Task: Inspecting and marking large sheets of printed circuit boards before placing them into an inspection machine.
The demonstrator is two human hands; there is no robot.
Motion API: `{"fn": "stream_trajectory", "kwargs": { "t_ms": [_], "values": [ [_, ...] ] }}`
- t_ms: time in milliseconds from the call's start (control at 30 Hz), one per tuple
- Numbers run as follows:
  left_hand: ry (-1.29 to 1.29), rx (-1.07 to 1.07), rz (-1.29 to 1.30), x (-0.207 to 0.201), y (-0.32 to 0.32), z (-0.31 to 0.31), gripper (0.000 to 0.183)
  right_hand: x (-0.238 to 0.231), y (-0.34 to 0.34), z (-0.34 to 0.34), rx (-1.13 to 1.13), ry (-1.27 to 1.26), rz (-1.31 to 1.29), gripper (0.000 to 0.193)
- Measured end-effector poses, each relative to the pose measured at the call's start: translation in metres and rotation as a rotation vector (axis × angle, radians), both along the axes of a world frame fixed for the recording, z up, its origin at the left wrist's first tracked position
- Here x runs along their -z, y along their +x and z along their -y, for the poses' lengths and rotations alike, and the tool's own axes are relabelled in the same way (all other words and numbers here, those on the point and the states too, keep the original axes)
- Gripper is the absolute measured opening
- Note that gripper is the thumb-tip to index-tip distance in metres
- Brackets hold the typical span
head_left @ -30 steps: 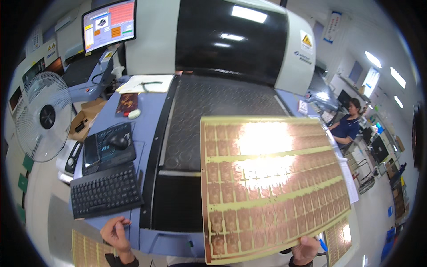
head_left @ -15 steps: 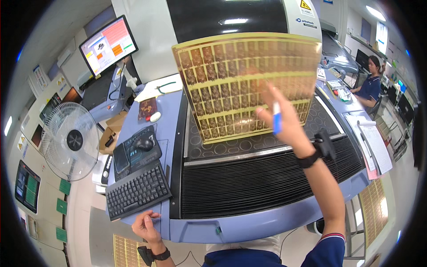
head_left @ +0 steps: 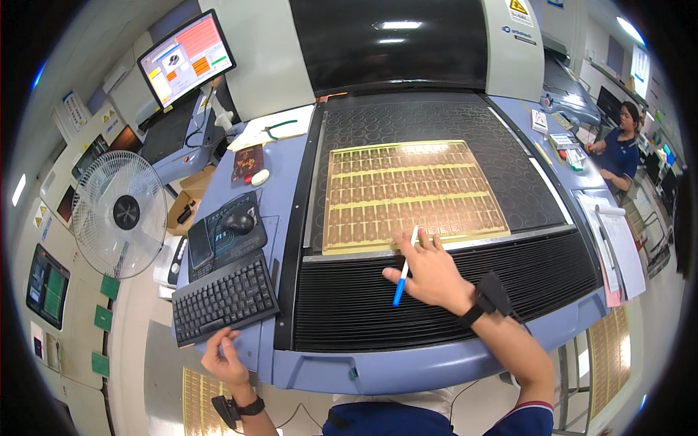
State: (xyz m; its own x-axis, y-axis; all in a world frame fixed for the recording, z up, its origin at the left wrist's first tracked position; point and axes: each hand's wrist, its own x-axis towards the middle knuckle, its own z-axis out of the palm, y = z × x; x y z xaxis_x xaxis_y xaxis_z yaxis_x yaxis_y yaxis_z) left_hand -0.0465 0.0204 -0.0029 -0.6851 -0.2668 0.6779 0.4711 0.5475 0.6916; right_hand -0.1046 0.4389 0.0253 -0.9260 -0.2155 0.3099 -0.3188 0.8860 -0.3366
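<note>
A copper and yellow circuit board panel [head_left: 414, 192] lies flat on the machine's black bed [head_left: 523, 190], which is patterned with circles. My right hand [head_left: 435, 277] reaches over the panel's near edge, fingers stretched forward onto or just above it. A white marker pen [head_left: 404, 270] with a blue end is held in that hand, tucked by the thumb and slanting down toward me. Beside the near edge of the black keyboard [head_left: 225, 299], my left hand [head_left: 227, 357] hangs with loosely bent fingers apart and nothing visible in it.
Black ribbed bellows [head_left: 436, 301] span the machine's front. Left of the bed are a mouse [head_left: 238, 222], a phone [head_left: 201, 243], a small dark red board [head_left: 248, 163] and green-handled pliers [head_left: 280, 128]. A clipboard [head_left: 618, 243] lies at right. A fan [head_left: 120, 214] stands left; a co-worker [head_left: 618, 149] sits far right.
The panel, tilted up facing me before, now rests flat on the bed. My right hand has come down and nearer with the marker pen. My left hand has shifted slightly.
</note>
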Motion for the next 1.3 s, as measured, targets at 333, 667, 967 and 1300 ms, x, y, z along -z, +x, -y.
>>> {"fn": "stream_trajectory", "kwargs": {
  "t_ms": [333,667,967,1300],
  "values": [
    [-0.477,-0.408,0.126,0.012,-0.003,0.031,0.028,-0.001,0.000,0.014,-0.101,0.015,0.043,0.075],
    [-0.469,-0.441,0.339,-0.003,-0.012,0.015,0.045,-0.001,0.005,0.004,-0.134,0.037,0.063,0.072],
    [-0.401,-0.502,0.146,0.002,-0.005,0.023,0.043,0.002,-0.002,0.006,-0.158,-0.023,-0.027,0.070],
    [-0.572,0.268,-0.103,-0.077,-0.061,-0.116,0.020,-0.019,0.018,0.002,-0.064,-0.559,-0.051,0.035]
  ]
}}
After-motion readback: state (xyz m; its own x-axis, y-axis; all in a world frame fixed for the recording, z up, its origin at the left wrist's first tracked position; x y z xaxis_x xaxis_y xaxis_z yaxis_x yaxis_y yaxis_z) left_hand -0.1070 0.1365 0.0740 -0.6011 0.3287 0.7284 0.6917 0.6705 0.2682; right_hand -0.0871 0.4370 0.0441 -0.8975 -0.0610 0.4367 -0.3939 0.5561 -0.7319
